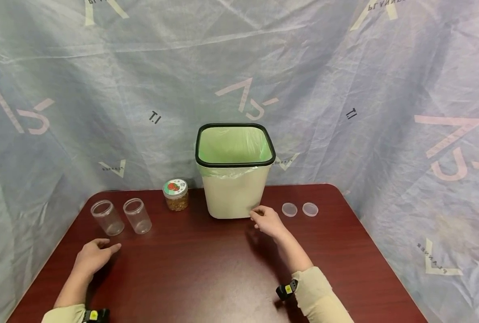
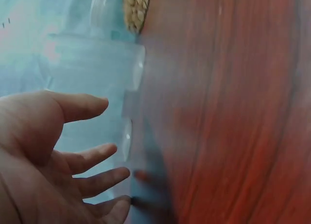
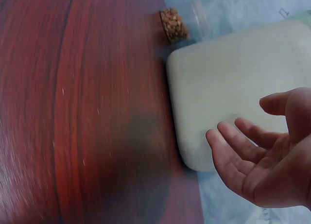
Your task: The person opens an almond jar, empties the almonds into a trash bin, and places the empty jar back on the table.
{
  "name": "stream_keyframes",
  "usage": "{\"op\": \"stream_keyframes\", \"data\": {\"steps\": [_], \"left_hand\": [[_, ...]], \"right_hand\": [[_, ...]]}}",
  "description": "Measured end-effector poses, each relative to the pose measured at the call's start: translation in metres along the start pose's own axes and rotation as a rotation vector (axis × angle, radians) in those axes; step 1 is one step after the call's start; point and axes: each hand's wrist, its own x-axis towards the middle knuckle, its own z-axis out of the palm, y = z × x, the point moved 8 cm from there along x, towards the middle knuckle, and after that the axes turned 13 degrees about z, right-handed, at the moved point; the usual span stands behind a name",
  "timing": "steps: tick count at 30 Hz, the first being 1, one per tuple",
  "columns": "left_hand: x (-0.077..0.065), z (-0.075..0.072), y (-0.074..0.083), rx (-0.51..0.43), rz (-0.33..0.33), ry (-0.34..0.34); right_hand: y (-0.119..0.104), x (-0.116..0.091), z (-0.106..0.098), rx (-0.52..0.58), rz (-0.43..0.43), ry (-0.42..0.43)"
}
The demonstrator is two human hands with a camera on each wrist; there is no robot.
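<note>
My left hand (image 1: 94,256) hovers over the left side of the table, thumb and fingers spread apart with nothing between them. Just beyond it stand two clear, lidless jars, the left jar (image 1: 108,218) and the right jar (image 1: 138,216). In the left wrist view, the fingers (image 2: 104,178) overlap the nearer jar. My right hand (image 1: 268,220), fingers loosely bent and holding nothing, is in front of the lower right corner of a cream trash bin (image 1: 235,190). The right wrist view shows the palm and fingers (image 3: 238,146) against the bin's pale wall.
Left of the bin, a jar (image 1: 176,195) with a printed lid holds brown nut-like pieces. Two clear round lids, one nearer the bin (image 1: 289,209) and another (image 1: 309,209), lie at the right. A grey printed curtain (image 1: 174,89) hangs behind the dark red table (image 1: 191,269).
</note>
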Motion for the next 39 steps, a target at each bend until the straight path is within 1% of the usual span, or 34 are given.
{"op": "stream_keyframes", "data": {"steps": [4, 6, 9, 12, 16, 19, 23, 28, 31, 34, 39], "left_hand": [[-0.007, 0.009, 0.015, -0.018, 0.006, -0.007], [-0.01, 0.015, 0.025, -0.028, 0.023, -0.017], [-0.013, 0.026, 0.044, -0.041, 0.072, -0.031], [-0.012, 0.039, 0.067, -0.055, 0.139, -0.046], [-0.007, 0.057, 0.096, -0.088, 0.216, -0.052], [-0.001, 0.07, 0.111, -0.126, 0.232, -0.057], [0.008, 0.083, 0.123, -0.178, 0.226, -0.042], [0.019, 0.094, 0.134, -0.234, 0.213, -0.003], [0.026, 0.1, 0.137, -0.265, 0.191, 0.019], [0.034, 0.102, 0.14, -0.291, 0.173, 0.072], [0.049, 0.105, 0.143, -0.33, 0.154, 0.192]], "right_hand": [[-0.001, -0.003, 0.006, 0.013, 0.002, -0.02], [-0.001, -0.005, 0.009, 0.022, 0.007, -0.032], [-0.002, -0.007, 0.013, 0.038, 0.014, -0.045], [-0.002, -0.008, 0.017, 0.046, 0.018, -0.055], [-0.002, -0.009, 0.023, 0.055, 0.017, -0.07], [-0.005, -0.011, 0.03, 0.072, 0.016, -0.089], [-0.01, -0.014, 0.043, 0.093, 0.008, -0.13], [-0.016, -0.017, 0.059, 0.118, 0.0, -0.162], [-0.019, -0.02, 0.066, 0.132, -0.003, -0.174], [-0.021, -0.024, 0.073, 0.137, -0.002, -0.191], [-0.026, -0.028, 0.082, 0.138, 0.0, -0.213]]}}
